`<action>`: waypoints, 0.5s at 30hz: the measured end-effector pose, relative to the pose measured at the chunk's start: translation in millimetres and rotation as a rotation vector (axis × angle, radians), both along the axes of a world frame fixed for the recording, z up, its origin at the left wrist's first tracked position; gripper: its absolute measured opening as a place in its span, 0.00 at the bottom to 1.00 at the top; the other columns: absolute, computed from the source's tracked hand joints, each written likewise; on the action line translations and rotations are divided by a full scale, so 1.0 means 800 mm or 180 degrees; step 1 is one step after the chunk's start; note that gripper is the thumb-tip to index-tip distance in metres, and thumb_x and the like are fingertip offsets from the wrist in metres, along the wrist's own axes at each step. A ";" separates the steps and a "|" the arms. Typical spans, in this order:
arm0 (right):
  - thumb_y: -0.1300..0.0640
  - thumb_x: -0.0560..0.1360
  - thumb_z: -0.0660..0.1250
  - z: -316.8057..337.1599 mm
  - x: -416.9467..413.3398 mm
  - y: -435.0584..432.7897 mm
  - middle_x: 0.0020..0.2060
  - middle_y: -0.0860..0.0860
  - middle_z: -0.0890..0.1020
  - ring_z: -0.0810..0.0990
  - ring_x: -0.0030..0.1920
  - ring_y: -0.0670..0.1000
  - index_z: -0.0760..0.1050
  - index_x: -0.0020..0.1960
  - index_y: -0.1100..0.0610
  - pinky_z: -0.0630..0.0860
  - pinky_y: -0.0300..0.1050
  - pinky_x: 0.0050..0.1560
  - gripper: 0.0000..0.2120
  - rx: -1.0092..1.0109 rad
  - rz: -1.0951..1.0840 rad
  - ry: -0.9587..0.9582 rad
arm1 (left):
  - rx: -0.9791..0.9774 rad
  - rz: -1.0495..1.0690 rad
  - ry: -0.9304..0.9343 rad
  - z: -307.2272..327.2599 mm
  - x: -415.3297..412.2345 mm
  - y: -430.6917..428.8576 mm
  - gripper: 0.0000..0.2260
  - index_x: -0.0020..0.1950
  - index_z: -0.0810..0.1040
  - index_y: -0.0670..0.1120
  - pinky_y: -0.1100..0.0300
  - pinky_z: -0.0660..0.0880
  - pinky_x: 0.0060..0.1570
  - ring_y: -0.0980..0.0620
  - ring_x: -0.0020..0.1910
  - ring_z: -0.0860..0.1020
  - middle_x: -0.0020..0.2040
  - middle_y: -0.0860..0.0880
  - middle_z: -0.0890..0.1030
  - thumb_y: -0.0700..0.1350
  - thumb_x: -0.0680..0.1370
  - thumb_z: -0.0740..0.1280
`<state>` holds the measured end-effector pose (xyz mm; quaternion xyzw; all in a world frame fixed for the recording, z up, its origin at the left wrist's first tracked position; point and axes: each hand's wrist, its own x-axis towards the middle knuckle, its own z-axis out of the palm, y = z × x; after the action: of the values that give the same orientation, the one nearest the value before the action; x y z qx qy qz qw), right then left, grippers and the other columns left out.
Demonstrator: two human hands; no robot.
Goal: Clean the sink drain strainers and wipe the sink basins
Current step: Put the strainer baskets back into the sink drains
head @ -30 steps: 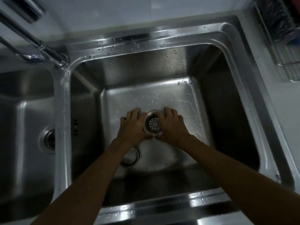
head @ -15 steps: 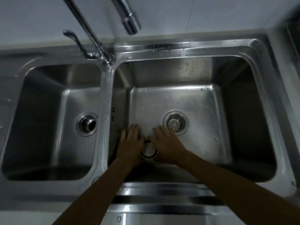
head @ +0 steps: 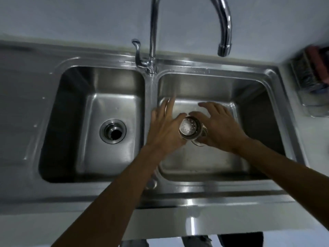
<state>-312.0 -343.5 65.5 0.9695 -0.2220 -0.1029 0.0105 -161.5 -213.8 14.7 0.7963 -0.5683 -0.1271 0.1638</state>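
Strainer (head: 188, 128) is pinched between left hand (head: 166, 130) and right hand (head: 219, 130), centre frame | fingers spread | drain beneath mostly hidden | rack (head: 310, 73) blurred, upper right

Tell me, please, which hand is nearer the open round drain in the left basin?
Left. The left hand is just right of the drain, across the divider; the right hand is farther right.

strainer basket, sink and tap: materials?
Strainer basket: looks like thin stainless steel, shiny, with a perforated bottom. Sink: stainless steel by its brushed grey sheen and soft streaky reflections. Tap: polished metal, likely chrome-plated or stainless; its mirror-like highlights cannot settle which.
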 end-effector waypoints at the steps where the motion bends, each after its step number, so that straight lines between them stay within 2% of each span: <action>1: 0.37 0.67 0.74 0.008 0.018 0.009 0.73 0.59 0.70 0.69 0.71 0.64 0.70 0.74 0.49 0.68 0.63 0.68 0.39 -0.0013 0.0037 -0.0034 | -0.0062 0.0021 -0.0030 0.010 0.018 0.011 0.35 0.72 0.74 0.57 0.39 0.56 0.76 0.41 0.83 0.52 0.85 0.43 0.50 0.62 0.66 0.77; 7: 0.38 0.70 0.72 -0.006 0.169 0.096 0.71 0.56 0.72 0.71 0.69 0.60 0.68 0.75 0.51 0.70 0.59 0.67 0.38 0.0130 0.0561 -0.0400 | -0.0051 0.0685 -0.0388 0.018 0.144 0.126 0.34 0.71 0.76 0.56 0.38 0.62 0.72 0.40 0.79 0.64 0.81 0.43 0.63 0.64 0.67 0.76; 12: 0.38 0.71 0.71 -0.083 0.278 0.165 0.69 0.53 0.73 0.74 0.66 0.59 0.65 0.75 0.46 0.71 0.57 0.64 0.36 0.0420 0.0653 -0.0034 | 0.0755 0.1087 0.0034 -0.043 0.222 0.197 0.41 0.75 0.71 0.56 0.35 0.61 0.71 0.38 0.78 0.61 0.81 0.43 0.60 0.70 0.64 0.69; 15: 0.38 0.73 0.70 -0.139 0.304 0.181 0.66 0.53 0.73 0.74 0.65 0.60 0.63 0.76 0.44 0.70 0.57 0.64 0.34 0.0534 0.0356 0.0327 | 0.1263 0.1097 0.0166 -0.093 0.236 0.189 0.42 0.77 0.68 0.57 0.35 0.59 0.73 0.38 0.78 0.60 0.80 0.44 0.60 0.67 0.66 0.75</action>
<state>-68.7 -199.0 -45.8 0.9713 -0.1573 -0.1700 -0.0536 27.4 -62.6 -59.8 0.8943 -0.3838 -0.2268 0.0383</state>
